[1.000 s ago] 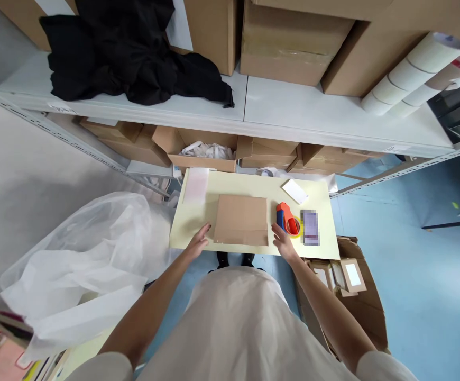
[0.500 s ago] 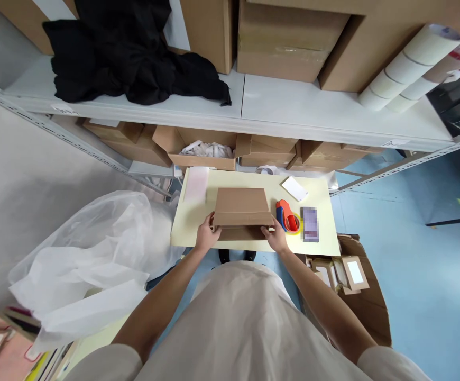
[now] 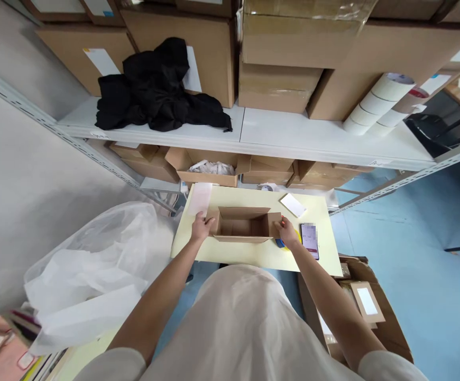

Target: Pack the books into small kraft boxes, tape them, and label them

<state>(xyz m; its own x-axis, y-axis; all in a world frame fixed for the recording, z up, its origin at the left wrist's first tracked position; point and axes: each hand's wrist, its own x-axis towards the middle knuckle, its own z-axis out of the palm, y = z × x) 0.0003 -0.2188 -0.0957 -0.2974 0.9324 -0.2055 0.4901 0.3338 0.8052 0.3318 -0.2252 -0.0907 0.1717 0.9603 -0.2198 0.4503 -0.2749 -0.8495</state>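
A small cardboard box [image 3: 242, 239] stands on the pale yellow table [image 3: 222, 254] with its top open, and its inside looks bare. My left hand [image 3: 201, 228] pinches the box's left end flap. On the other side my right hand [image 3: 287, 232] has its fingers closed on the right end flap, which is folded outward. The tape dispenser [image 3: 281, 243] is mostly hidden under my right hand. A phone [image 3: 310, 241] lies to the right of that hand, and a small white box [image 3: 293, 205] lies behind it.
Shelves [image 3: 277, 137] with cartons and a black garment [image 3: 154, 90] rise behind the table. A large plastic bag [image 3: 95, 264] of white material fills the left side. On the right, a big carton [image 3: 388, 312] holds small boxes. A pink sheet [image 3: 200, 198] lies at the table's left.
The box has turned so its opening faces up, with end flaps spread outward. My hands have moved slightly apart onto those flaps. The view has tilted upward.
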